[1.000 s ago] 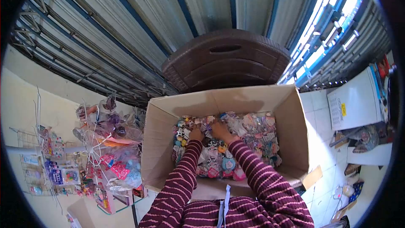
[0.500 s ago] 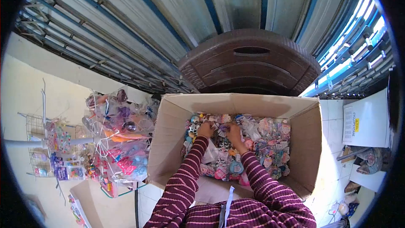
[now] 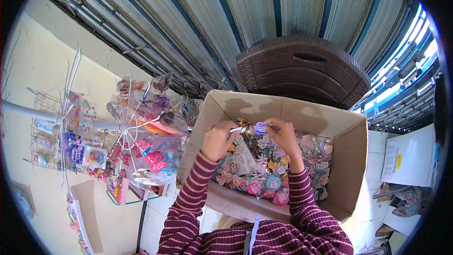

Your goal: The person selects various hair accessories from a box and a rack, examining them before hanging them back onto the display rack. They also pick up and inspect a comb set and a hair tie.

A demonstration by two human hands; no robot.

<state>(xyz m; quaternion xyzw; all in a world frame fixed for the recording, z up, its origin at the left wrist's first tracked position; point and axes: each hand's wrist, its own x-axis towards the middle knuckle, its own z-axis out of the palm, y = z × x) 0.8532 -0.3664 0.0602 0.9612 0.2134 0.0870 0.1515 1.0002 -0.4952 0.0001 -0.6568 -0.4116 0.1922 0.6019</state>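
A large open cardboard box (image 3: pixel 350 160) stands in front of me, its bottom covered with small bagged trinkets (image 3: pixel 278 165) in many colours. Above its far left part, my left hand (image 3: pixel 219 139) pinches a small white card (image 3: pixel 237 130). My right hand (image 3: pixel 284 137) is closed on a small purple tag (image 3: pixel 260 128), held a short way from the white card. Below both hands, a clear plastic packet (image 3: pixel 243 157) lies on the pile, and a round light-blue trinket (image 3: pixel 272 182) sits nearer to me.
Behind the box is a brown plastic chair (image 3: pixel 306 73), in front of a corrugated metal shutter (image 3: pixel 257 4). To the left, a white wire display rack (image 3: pixel 126 130) carries bagged goods close to the box. A white carton (image 3: pixel 409 156) stands at the right on the tiled floor.
Both hands have risen from the pile with small items between their fingers. The left hand moved left and the right hand moved right. The camera view has also turned and shifted.
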